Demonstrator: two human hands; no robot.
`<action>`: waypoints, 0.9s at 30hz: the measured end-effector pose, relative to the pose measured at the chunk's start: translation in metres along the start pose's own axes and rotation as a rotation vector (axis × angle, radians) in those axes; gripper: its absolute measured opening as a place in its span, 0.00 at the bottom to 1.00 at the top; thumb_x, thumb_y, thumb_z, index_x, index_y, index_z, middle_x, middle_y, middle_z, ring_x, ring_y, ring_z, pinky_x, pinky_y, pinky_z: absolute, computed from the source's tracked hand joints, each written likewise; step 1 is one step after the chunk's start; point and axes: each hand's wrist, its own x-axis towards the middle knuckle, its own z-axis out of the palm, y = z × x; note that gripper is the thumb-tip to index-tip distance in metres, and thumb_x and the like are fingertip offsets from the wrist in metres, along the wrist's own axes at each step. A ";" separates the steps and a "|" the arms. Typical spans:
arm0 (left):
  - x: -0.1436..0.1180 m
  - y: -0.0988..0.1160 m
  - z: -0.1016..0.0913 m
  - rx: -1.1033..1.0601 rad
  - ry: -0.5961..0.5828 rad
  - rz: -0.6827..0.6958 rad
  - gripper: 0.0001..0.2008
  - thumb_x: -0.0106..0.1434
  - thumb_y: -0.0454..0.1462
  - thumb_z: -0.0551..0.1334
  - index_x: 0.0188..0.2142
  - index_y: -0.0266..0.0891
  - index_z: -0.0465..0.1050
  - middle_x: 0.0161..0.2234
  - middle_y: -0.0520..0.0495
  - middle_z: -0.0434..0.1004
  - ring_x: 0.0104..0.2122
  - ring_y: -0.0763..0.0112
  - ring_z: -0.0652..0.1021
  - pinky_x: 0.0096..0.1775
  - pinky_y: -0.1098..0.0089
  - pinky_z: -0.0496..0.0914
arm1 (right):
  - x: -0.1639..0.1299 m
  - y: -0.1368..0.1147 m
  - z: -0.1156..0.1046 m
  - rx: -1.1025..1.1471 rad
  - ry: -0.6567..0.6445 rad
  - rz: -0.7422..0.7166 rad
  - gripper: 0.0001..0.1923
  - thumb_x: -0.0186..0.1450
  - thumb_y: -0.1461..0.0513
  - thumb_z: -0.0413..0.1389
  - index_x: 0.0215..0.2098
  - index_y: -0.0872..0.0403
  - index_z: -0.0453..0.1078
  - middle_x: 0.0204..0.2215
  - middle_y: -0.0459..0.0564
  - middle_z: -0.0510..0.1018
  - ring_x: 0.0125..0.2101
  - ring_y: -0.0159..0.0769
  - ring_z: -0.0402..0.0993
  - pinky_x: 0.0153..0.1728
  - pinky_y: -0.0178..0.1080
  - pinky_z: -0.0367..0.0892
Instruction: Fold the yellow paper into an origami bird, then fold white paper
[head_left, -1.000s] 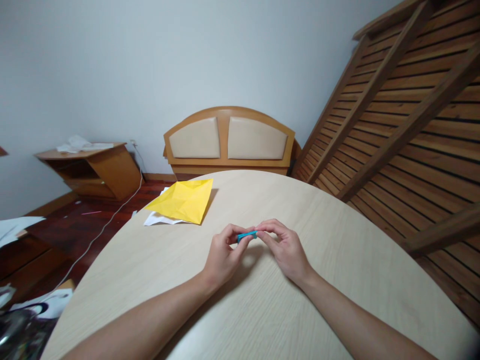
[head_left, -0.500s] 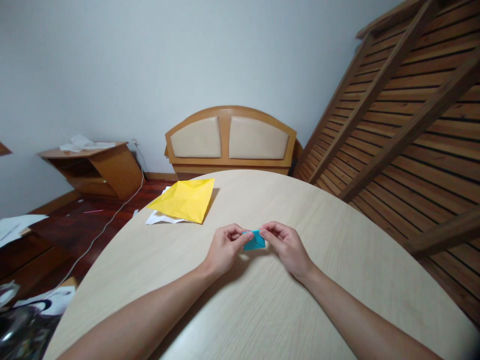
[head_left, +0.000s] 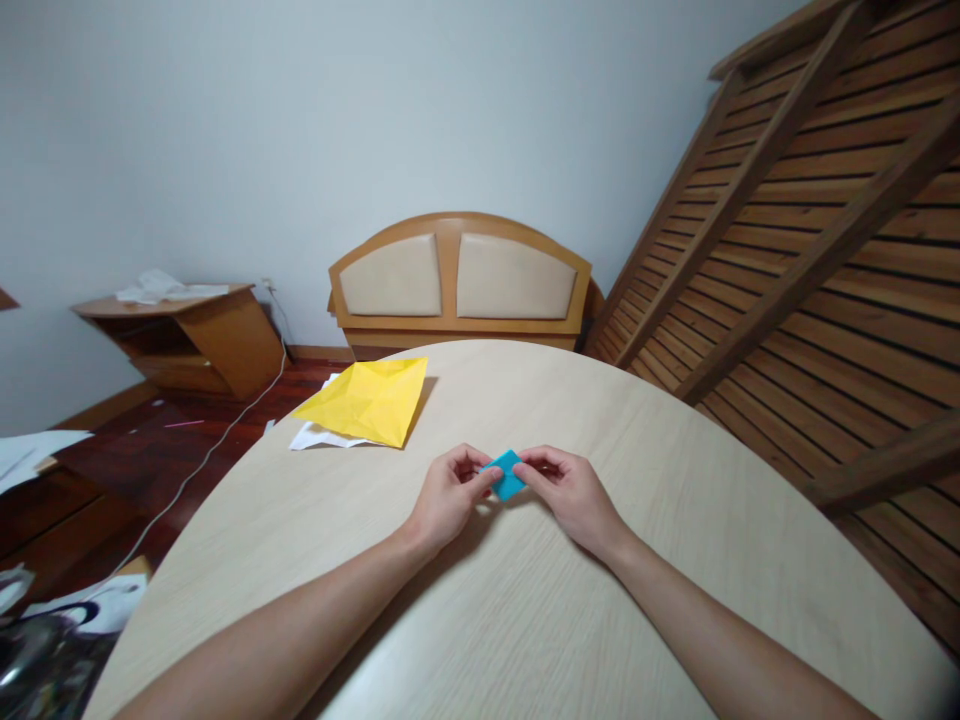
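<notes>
At a round, pale wooden worktop (head_left: 675, 520) before a leaning slatted bed frame (head_left: 810, 250), the left hand (head_left: 448, 497) and right hand (head_left: 571, 493) pinch a small, folded blue paper (head_left: 506, 474) between them, just above the surface.

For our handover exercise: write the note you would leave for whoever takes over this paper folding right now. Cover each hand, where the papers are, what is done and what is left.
Left hand: pinching the left edge of the small blue paper.
Right hand: pinching its right edge; the piece sits between both hands just above the table.
Yellow paper: creased, lying at the table's far left edge on a white sheet.
Done: blue paper already folded down small.
Left: probably further folds; the final shape cannot be told.
</notes>
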 end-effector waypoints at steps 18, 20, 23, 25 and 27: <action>-0.005 0.004 0.004 0.061 -0.035 0.114 0.13 0.56 0.42 0.69 0.32 0.36 0.71 0.30 0.46 0.77 0.28 0.71 0.74 0.31 0.71 0.68 | -0.002 0.000 0.001 0.033 0.058 0.029 0.17 0.59 0.53 0.66 0.42 0.55 0.78 0.36 0.53 0.85 0.36 0.42 0.82 0.38 0.41 0.76; -0.005 0.003 0.004 0.064 -0.027 0.112 0.13 0.56 0.41 0.69 0.31 0.37 0.69 0.29 0.47 0.76 0.27 0.72 0.73 0.30 0.71 0.66 | -0.002 0.000 0.000 0.014 0.064 0.015 0.15 0.60 0.54 0.65 0.41 0.54 0.78 0.35 0.53 0.85 0.36 0.42 0.82 0.39 0.42 0.76; -0.007 0.002 0.003 0.210 -0.033 0.116 0.10 0.56 0.39 0.69 0.32 0.37 0.70 0.29 0.50 0.73 0.24 0.75 0.70 0.26 0.74 0.63 | -0.004 -0.004 0.000 -0.079 0.044 -0.015 0.12 0.61 0.55 0.65 0.39 0.53 0.79 0.35 0.52 0.85 0.37 0.42 0.82 0.40 0.43 0.77; -0.008 0.003 0.002 0.271 -0.040 0.113 0.09 0.56 0.38 0.69 0.34 0.37 0.72 0.29 0.51 0.72 0.23 0.76 0.68 0.25 0.74 0.61 | -0.005 -0.005 0.000 -0.100 0.026 -0.013 0.12 0.61 0.55 0.65 0.40 0.53 0.80 0.36 0.52 0.85 0.37 0.42 0.82 0.40 0.43 0.77; -0.008 0.004 0.002 0.227 -0.042 0.107 0.09 0.57 0.38 0.69 0.35 0.37 0.72 0.28 0.51 0.72 0.24 0.75 0.69 0.26 0.74 0.63 | -0.006 -0.005 0.001 -0.039 0.013 0.003 0.15 0.61 0.55 0.65 0.44 0.53 0.78 0.38 0.52 0.85 0.39 0.42 0.82 0.43 0.44 0.77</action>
